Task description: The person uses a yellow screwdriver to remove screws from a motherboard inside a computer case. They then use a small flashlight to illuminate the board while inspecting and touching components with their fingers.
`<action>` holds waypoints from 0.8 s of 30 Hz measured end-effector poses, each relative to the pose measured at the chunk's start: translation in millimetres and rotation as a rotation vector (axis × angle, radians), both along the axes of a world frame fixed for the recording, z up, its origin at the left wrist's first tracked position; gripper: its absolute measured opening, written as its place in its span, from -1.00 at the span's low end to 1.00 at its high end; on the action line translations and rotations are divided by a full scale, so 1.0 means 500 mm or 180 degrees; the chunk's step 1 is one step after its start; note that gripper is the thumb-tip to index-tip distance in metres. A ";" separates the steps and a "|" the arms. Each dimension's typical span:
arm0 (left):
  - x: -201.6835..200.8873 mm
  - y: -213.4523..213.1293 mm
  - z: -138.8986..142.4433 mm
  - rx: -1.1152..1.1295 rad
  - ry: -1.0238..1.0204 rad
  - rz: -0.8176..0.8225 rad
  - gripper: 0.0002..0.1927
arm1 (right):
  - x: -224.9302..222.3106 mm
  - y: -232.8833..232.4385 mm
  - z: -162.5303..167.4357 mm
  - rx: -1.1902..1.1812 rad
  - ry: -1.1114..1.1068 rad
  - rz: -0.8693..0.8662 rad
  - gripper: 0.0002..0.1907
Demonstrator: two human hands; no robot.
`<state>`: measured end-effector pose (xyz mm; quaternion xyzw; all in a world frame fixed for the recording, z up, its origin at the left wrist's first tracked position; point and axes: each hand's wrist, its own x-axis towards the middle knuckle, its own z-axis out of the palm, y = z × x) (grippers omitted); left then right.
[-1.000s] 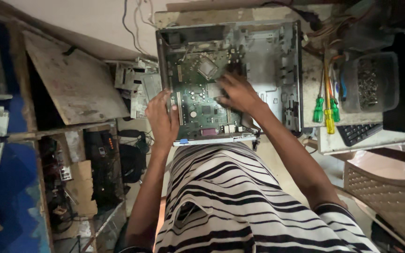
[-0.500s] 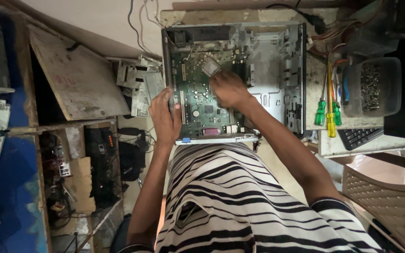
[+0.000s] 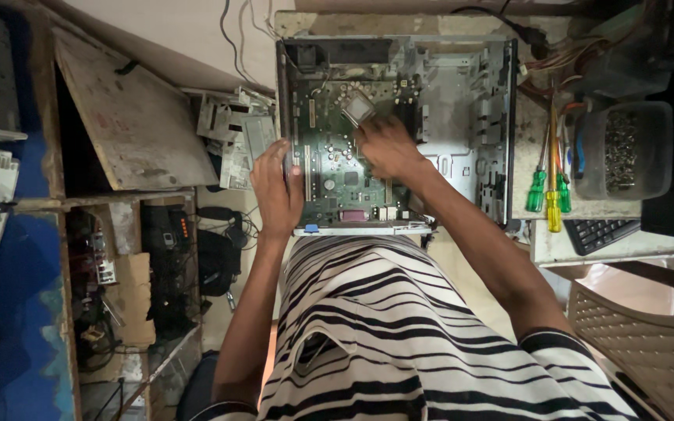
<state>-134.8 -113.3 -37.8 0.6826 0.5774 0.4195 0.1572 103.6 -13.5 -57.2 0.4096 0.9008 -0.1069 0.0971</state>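
**Open PC case, both your hands on the board**

So you've got the desktop case (image 3: pixel 462 93) lying open on its side right in front of you, with the green motherboard (image 3: pixel 337 171) sitting in its left half. The board is dusty, packed with small parts, and there's a square silvery chip (image 3: pixel 358 107) near the top, tilted a bit. The board's long axis runs away from you, with the port edge nearest your striped shirt (image 3: pixel 399 335).

Your left hand (image 3: pixel 277 191) is wrapped over the case's left wall, fingers curled shut on that edge. Your right hand (image 3: pixel 384 146) rests on the board just below the chip, fingers bent; can't tell if it's pinching anything.

Room-wise: the bare metal bay on the right half of the case is open. Screwdrivers (image 3: pixel 548 187) and a clear tub of screws (image 3: pixel 624 152) crowd the right side, and a loose grey bracket (image 3: pixel 235 136) sits just left of the case.
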 end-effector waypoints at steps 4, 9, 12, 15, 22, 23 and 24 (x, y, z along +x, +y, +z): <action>-0.001 0.001 0.000 0.0008 -0.0050 0.0009 -0.62 | -0.001 0.001 0.001 -0.0146 -0.0100 -0.0051 -0.10; -0.001 0.004 -0.003 -0.0022 -0.0126 -0.0022 -0.61 | -0.001 -0.003 0.014 -0.0132 -0.0016 -0.0084 -0.05; -0.002 0.006 -0.006 -0.0005 -0.0123 -0.0048 -0.61 | 0.001 -0.002 0.016 -0.0253 -0.0072 -0.0117 -0.10; -0.001 0.008 -0.009 -0.0026 -0.0094 -0.0033 -0.61 | 0.004 0.000 0.010 -0.0150 -0.0037 -0.0104 -0.22; -0.001 0.014 -0.014 -0.0043 -0.0241 -0.0098 -0.62 | 0.003 0.001 -0.003 -0.0042 0.0266 -0.0085 -0.31; 0.001 0.017 -0.015 -0.0045 -0.0276 -0.0112 -0.61 | 0.003 0.001 -0.003 -0.0087 0.0252 -0.0098 -0.31; 0.001 0.021 -0.016 -0.0061 -0.0274 -0.0088 -0.59 | 0.002 0.002 -0.003 -0.0127 0.0239 -0.0108 -0.30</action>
